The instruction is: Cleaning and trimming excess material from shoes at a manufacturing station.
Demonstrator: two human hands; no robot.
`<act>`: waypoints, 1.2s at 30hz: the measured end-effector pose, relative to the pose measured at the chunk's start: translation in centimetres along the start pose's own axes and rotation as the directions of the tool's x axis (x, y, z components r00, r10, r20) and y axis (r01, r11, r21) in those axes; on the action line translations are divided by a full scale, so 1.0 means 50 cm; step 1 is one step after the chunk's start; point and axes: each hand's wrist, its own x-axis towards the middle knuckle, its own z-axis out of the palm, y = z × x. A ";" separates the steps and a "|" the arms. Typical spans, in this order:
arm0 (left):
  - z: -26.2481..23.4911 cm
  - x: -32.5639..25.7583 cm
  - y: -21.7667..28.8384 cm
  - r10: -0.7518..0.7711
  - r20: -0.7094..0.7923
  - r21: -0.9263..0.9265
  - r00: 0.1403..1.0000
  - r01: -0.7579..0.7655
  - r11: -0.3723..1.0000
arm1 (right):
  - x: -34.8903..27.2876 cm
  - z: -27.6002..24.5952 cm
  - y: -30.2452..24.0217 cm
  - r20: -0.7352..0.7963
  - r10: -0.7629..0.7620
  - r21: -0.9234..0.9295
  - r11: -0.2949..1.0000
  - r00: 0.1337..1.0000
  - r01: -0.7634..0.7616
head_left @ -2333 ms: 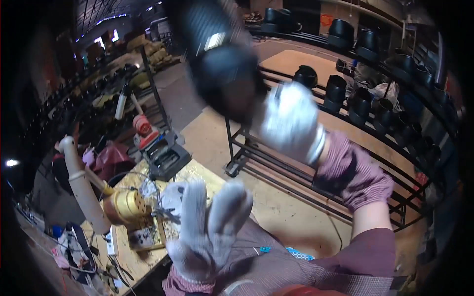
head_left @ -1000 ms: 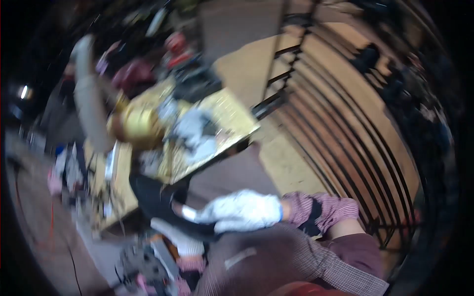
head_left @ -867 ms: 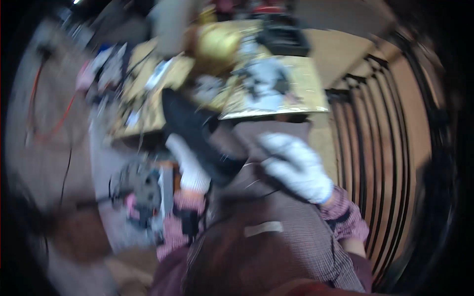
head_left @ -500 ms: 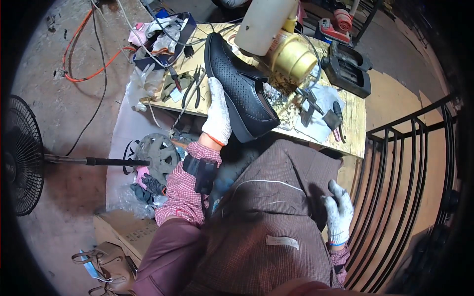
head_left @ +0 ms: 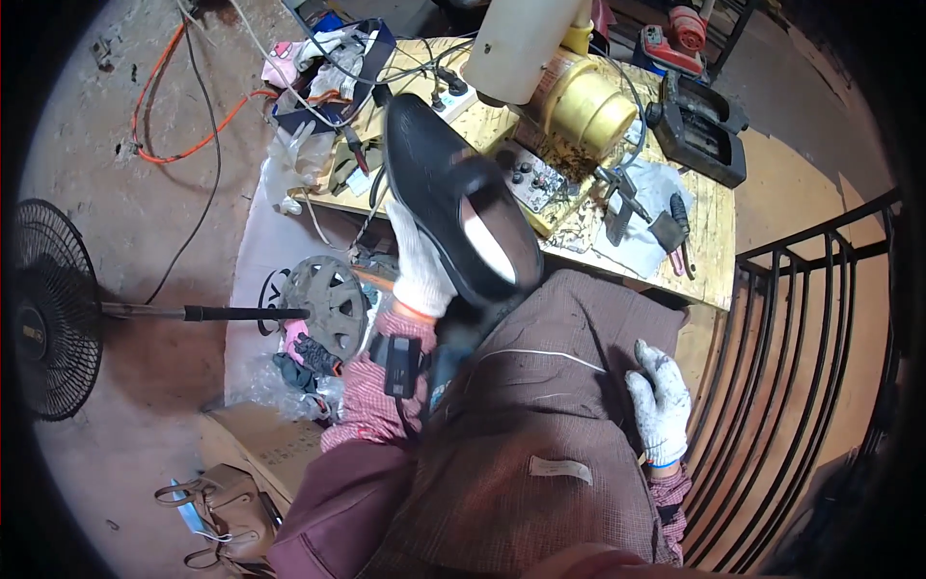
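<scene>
My left hand [head_left: 420, 265], in a white knit glove, grips a black slip-on shoe [head_left: 429, 169] along its left side and underside. The shoe is held over the near edge of the wooden worktable [head_left: 712, 261]. Its toe points away from me, and its opening, with a pale insole, faces up. The glove's fingers are partly hidden beneath the shoe. Against the brown apron [head_left: 540, 425] on my lap lies my right hand [head_left: 661, 400] in a stained white glove, with nothing in it and its fingers somewhat apart.
Beyond the shoe stands a yellow ribbed cylinder [head_left: 590, 108] beside a pale tube [head_left: 511, 58]. A metal-bladed tool [head_left: 622, 203] lies on a cloth, near a black tray [head_left: 696, 135]. Black rails [head_left: 772, 367] run along the right; a fan [head_left: 56, 309] stands left.
My left hand has rolled the shoe from side-on to opening-up and brought it slightly left and nearer. My right hand stays by my lap, its fingers shifted a little.
</scene>
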 end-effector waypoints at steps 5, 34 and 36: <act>-0.017 -0.037 -0.090 -0.333 0.307 -0.533 0.892 0.451 0.716 | 0.004 0.001 -0.011 -0.008 -0.041 0.054 0.998 0.999 0.042; 0.044 0.098 -0.008 0.045 -0.138 0.079 0.989 -0.034 0.996 | 0.041 0.000 0.061 0.061 0.052 -0.003 0.999 0.997 -0.052; 0.047 0.097 0.001 0.055 -0.163 0.153 0.985 -0.030 0.988 | 0.041 -0.006 0.059 0.061 0.027 0.009 1.000 0.998 -0.028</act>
